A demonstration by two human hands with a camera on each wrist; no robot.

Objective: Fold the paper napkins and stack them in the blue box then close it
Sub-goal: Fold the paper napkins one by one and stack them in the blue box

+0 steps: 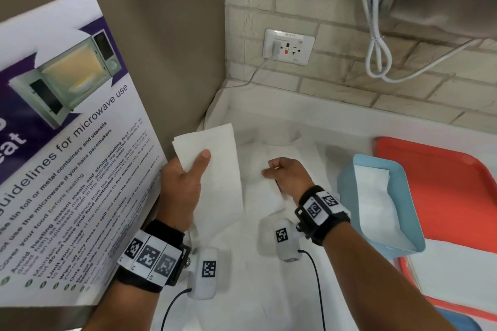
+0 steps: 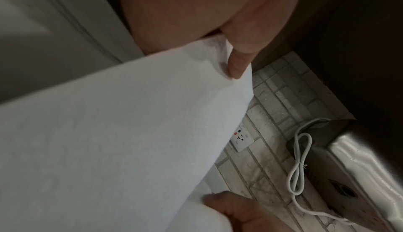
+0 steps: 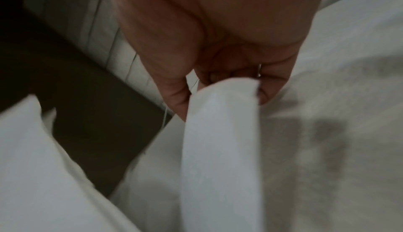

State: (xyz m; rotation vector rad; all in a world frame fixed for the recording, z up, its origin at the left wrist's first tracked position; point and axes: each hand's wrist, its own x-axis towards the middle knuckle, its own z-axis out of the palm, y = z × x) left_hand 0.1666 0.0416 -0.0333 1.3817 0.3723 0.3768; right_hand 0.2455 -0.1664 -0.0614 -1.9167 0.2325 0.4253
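Both wrists, banded with marker straps, sit nearest the head camera above a white counter [image 1: 269, 290]. On the left, the left hand [image 1: 183, 183] pinches a folded napkin [image 1: 215, 169], thumb pressed on top and fingers underneath, holding it lifted and slanted over the counter. Further right, the right hand [image 1: 287, 174] has its fingers curled round a second napkin [image 3: 220, 132]; the right wrist view shows a narrow white band of paper caught between thumb and fingers, though blur makes it hard to say how many layers it holds. To the right stands the blue box [image 1: 408, 212], open, with folded napkins [image 1: 376, 204] already inside, resting partly on an orange tray [image 1: 443, 183]. A microwave poster [image 1: 67, 142] leans on the left.

Paper this thin is light, limp and easily torn or creased, so it is best taken by a corner or along a fold with a gentle pinch, and pressed flat on the counter to set the crease.
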